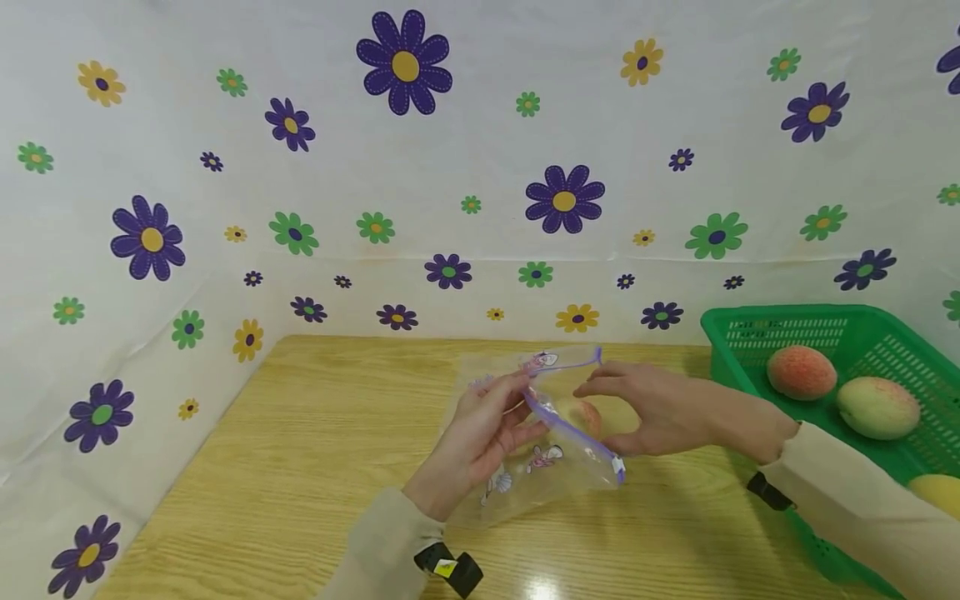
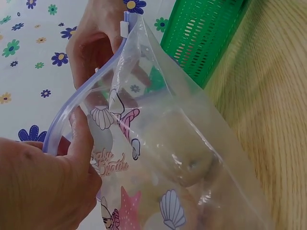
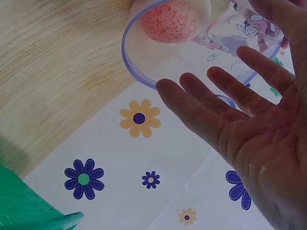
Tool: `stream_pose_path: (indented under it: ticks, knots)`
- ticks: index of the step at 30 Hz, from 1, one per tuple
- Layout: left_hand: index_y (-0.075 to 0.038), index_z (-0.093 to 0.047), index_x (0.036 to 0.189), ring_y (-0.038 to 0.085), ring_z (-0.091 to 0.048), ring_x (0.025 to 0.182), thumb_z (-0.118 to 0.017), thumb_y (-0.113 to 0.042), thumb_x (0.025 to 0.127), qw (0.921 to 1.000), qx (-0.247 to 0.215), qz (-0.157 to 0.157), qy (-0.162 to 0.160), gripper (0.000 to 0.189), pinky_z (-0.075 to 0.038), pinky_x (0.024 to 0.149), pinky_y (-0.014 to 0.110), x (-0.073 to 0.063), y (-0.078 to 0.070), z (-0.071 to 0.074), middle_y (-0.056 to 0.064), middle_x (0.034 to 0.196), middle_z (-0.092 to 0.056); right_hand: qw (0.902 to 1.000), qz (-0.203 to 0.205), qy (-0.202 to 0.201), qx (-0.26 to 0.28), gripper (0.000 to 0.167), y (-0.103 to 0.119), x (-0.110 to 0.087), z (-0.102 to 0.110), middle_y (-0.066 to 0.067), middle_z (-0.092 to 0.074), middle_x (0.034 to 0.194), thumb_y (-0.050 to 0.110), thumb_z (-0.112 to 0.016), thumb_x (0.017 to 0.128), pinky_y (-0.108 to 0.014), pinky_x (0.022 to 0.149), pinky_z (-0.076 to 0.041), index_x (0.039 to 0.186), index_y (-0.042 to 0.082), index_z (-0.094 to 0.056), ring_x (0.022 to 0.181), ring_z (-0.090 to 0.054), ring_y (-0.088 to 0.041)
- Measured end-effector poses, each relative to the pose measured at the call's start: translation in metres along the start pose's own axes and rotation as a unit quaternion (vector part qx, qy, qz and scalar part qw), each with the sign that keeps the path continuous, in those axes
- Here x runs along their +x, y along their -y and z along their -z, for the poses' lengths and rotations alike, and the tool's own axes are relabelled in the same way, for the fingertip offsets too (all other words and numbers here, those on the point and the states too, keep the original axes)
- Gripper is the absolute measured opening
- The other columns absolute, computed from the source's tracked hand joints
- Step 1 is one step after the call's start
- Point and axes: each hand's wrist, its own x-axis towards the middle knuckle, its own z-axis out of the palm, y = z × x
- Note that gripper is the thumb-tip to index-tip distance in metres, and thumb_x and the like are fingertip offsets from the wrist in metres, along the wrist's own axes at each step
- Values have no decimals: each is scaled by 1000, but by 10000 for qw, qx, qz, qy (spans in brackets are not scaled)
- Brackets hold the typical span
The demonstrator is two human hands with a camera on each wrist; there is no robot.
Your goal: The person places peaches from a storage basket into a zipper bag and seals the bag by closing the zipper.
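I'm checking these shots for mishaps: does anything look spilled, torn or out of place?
Nothing really stands out. The left hand holds the open bag, with fruit inside; more fruit sits in the basket. I see no spill or tear. At most, the flowered cloth is creased, which looks minor.

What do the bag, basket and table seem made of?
The bag looks like clear, glossy plastic film: the fruit shows through and highlights streak it. The basket seems smooth moulded plastic, given its regular slots. The table has visible grain and shine; real wood or laminate, I can't tell.
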Motion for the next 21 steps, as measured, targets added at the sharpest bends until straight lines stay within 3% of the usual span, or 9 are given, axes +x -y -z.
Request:
stream_pose_path:
  ticks: [15, 21]
  knots:
    - [-2, -56, 140, 8, -64, 85, -53, -14, 105, 9997, -188, -59, -133, 38, -66, 75, 29, -1, 0, 3, -1, 96, -58, 9935, 57, -497, -1020, 52, 8, -17, 9, -13, -64, 134, 35, -76, 90, -52, 96, -60, 136, 13, -64, 118, -66, -33]
    - [0, -55, 144, 7, -63, 82, -53, -12, 104, 9996, -240, -128, -38, 41, -66, 76, 29, -1, 1, 3, 0, 95, -58, 9881, -152, -575, -1421, 55, 9, -24, 12, -11, -65, 133, 42, -77, 89, -50, 88, -62, 136, 19, -64, 116, -67, -34]
